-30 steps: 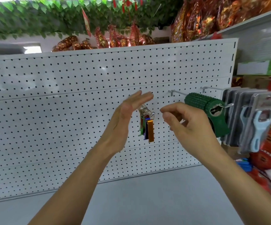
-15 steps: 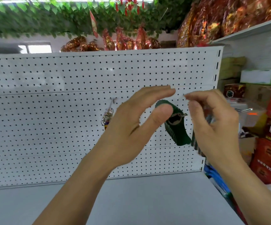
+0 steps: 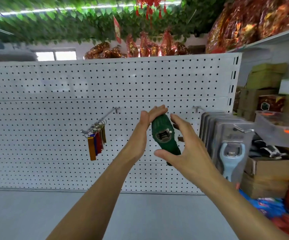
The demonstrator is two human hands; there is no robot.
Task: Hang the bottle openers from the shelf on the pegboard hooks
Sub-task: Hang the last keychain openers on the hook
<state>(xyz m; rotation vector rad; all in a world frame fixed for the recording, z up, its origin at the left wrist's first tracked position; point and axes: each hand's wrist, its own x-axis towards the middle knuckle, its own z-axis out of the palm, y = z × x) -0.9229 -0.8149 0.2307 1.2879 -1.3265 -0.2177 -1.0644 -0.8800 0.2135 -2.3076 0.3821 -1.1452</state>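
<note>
Reaching out over the pale grey shelf (image 3: pixel 36 215), I have both forearms stretched toward the white pegboard (image 3: pixel 53 132), and my hands bracket a stack of dark green bottle openers (image 3: pixel 164 137) hanging there. My right hand (image 3: pixel 183 149) is spread wide, thumb under the lower end of the stack and fingers arched beside its right flank; whether they press the plastic I cannot tell. My left hand (image 3: pixel 145 129) is flat, fingers straight, laid along the left side near the top. The green openers are ribbed along their edges, long and rounded, tilted with the lower end toward my right, and the front one has an oval window with a metal insert where a hook tip pokes through. Left of them, well apart, a bunch of flat keyring openers (image 3: pixel 96 141) in gold, red and blue dangles from a long wire hook (image 3: pixel 104 118). To the right hang carded openers (image 3: pixel 230 149) in clear blister packs, the front one pale blue. Beyond the board's right edge, cardboard boxes (image 3: pixel 268 170) are stacked; above it sit red-and-gold foil packages (image 3: pixel 140 49) under green leaf garlands (image 3: pixel 71 26).
</note>
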